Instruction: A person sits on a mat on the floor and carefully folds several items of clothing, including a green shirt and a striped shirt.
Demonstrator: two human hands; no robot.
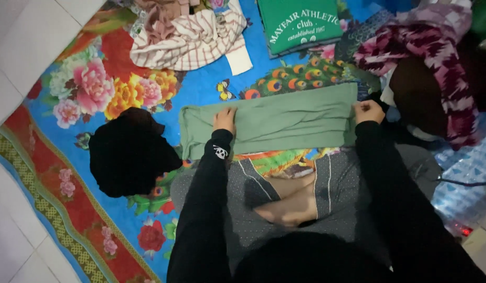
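Seated person, seen from above, with a green cloth [277,123] folded into a long flat band and laid across a flowered mat [201,86], just beyond the knees. The left hand [225,120] lies on the cloth near its left end, fingers extended and pressed flat, gripping nothing. The right hand [368,111] is at the cloth's right end, fingers curled closed and pinching the top edge. The cloth appears light, soft and limp: it would likely sag wherever unsupported, and its layers could slide apart, so the sounder holds are judged to be the two short ends or the corners, taken together to keep the fold. Left of the cloth sits a black heap [128,151]; beyond the cloth, a striped garment [193,39] lies crumpled and a folded green shirt [299,23] with white print rests flat. Right of the cloth, a magenta patterned fabric [431,47] is draped over a dark mass. White floor tiles [22,47] border the mat on the side away from the cloth.
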